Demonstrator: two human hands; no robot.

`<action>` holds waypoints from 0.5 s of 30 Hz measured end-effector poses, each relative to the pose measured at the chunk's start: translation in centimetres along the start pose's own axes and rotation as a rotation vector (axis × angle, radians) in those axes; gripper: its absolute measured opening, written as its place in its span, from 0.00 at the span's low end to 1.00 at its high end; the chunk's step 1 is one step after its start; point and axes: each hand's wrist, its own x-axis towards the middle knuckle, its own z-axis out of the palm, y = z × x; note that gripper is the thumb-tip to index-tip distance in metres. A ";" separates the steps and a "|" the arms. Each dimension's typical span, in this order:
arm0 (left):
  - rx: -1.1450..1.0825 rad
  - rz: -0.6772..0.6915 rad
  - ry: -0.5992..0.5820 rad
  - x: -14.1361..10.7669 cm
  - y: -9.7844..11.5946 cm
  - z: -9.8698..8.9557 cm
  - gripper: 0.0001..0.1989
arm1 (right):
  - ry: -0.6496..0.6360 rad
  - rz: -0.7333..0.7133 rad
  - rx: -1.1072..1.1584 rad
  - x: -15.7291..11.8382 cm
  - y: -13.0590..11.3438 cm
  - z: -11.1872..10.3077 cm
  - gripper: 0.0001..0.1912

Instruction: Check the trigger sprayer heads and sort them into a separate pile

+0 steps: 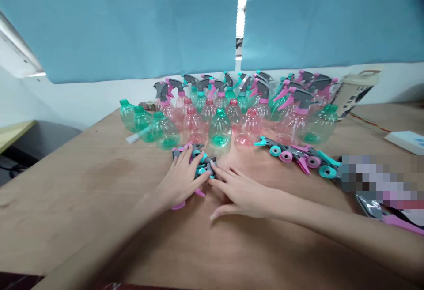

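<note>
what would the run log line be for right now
left hand: on spray heads | right hand: touching same pile | behind: green and pink bottles

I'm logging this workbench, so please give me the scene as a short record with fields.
left hand: spread over a pile of pink, teal and grey plastic spray heads
right hand: fingertips at the pile's right side
loose row: similar spray heads, right of the pile
open bottles: translucent green and pink plastic, upright
fitted bottles: translucent bottles with spray heads, mostly further back
surface: brown wooden table
</note>
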 end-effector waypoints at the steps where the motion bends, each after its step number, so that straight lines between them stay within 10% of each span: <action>1: 0.007 0.000 -0.014 0.3 0.3 0.0 0.31 | 0.002 -0.005 0.007 -0.2 -0.1 0.0 0.48; 9: 0.252 -0.023 0.128 1.4 2.0 -1.7 0.27 | 0.101 0.034 0.034 -2.3 1.9 -1.4 0.46; 15: 0.114 0.169 0.098 1.3 5.0 -3.9 0.21 | 0.308 0.213 -0.173 -7.8 6.0 -3.9 0.14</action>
